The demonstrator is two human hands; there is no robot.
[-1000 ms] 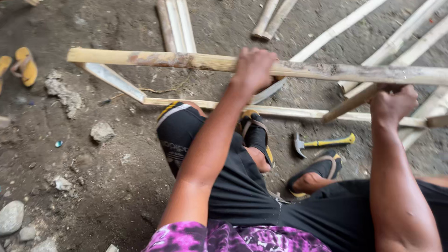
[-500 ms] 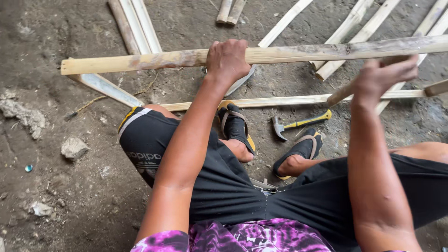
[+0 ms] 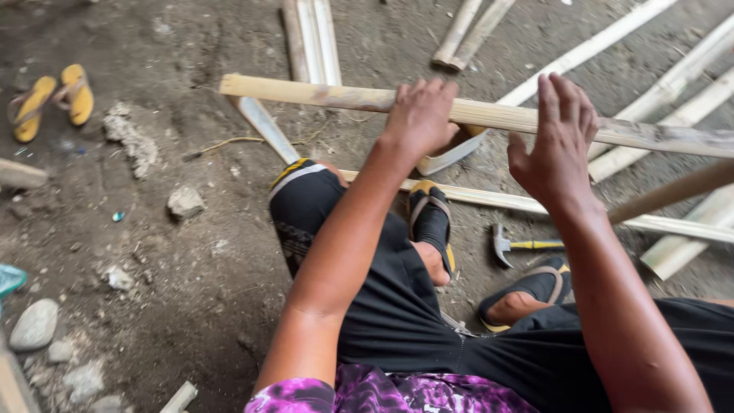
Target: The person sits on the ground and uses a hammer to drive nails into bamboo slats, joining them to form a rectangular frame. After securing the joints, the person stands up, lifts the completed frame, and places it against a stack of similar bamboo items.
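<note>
Seated person, legs bent, dirt floor [image 3: 191, 291]. A long split bamboo pole [image 3: 336, 97] is held crosswise in front of the knees, roughly level, its cut left end free in the air above the floor and its right part running out of view at the right edge. Left hand [image 3: 419, 116] is clenched over the pole from above, fingers wrapped to the far side, near the pole's middle. Right hand [image 3: 556, 145] is released: palm and fingers flat and spread, resting against the pole's near face just right of the left hand, not wrapped. A second, darker stick [image 3: 673, 191] crosses under the right forearm; whether it touches the pole cannot be told. Judgement: with only one hand closed, the pole can roll or dip at its free left end; the flat hand serves better as a guide than as a support, so the closed hand should carry the weight and keep the split face from turning. Claw hammer [image 3: 514, 245] with a yellow handle lies on the floor between the black sandals [image 3: 432, 218], within reach. More bamboo slats [image 3: 310, 38] lie beyond; yellow sandals [image 3: 53, 99] sit well apart at left.
</note>
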